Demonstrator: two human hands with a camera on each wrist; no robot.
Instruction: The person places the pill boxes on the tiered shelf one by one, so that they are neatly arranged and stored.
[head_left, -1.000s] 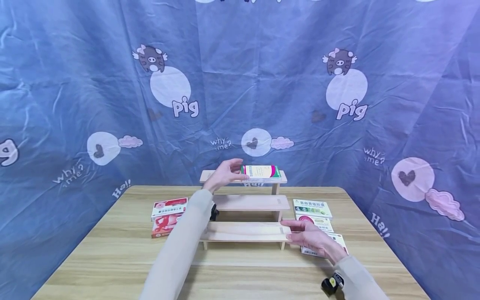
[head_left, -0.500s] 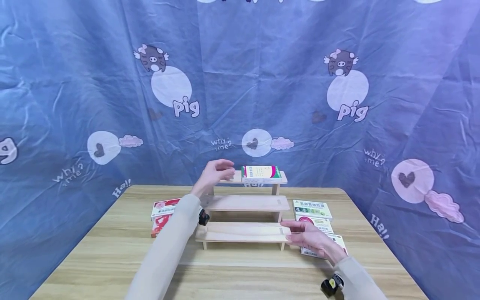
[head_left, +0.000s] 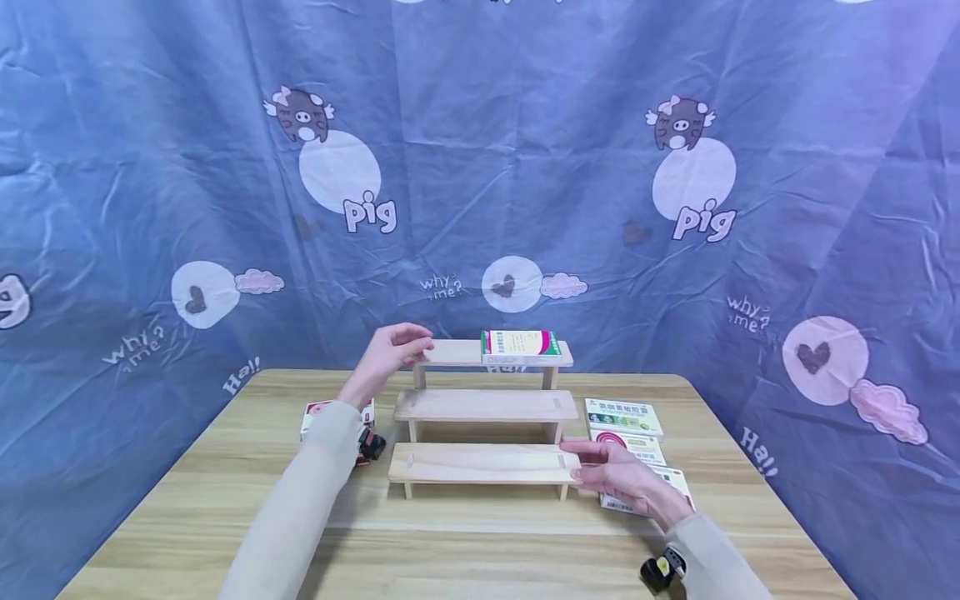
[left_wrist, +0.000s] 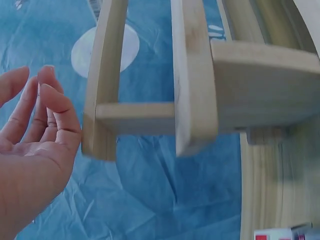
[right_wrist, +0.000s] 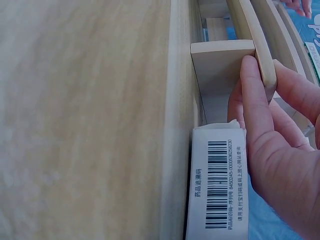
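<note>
A three-step wooden display stand (head_left: pixel 483 463) stands on the table. My right hand (head_left: pixel 621 479) grips the right end of its lowest board; in the right wrist view, the thumb and fingers (right_wrist: pixel 256 92) pinch that board from above and below. A green, white and magenta medicine box (head_left: pixel 520 344) lies flat on the right half of the top board. My left hand (head_left: pixel 382 360) is at the left end of the top board, with nothing in it. In the left wrist view its loosely bent fingers (left_wrist: pixel 62 107) are beside the board's end, seemingly touching it.
Several white medicine boxes (head_left: pixel 622 417) lie in a column right of the stand. On the left, a red-and-white box (head_left: pixel 367 412) is partly hidden by my left forearm. A blue printed cloth (head_left: pixel 510 167) hangs behind the wood-grain table (head_left: pixel 465 558).
My left hand has let go of the green-and-white box and moved left along the top board to its end. The box stays put, and my right hand keeps its grip.
</note>
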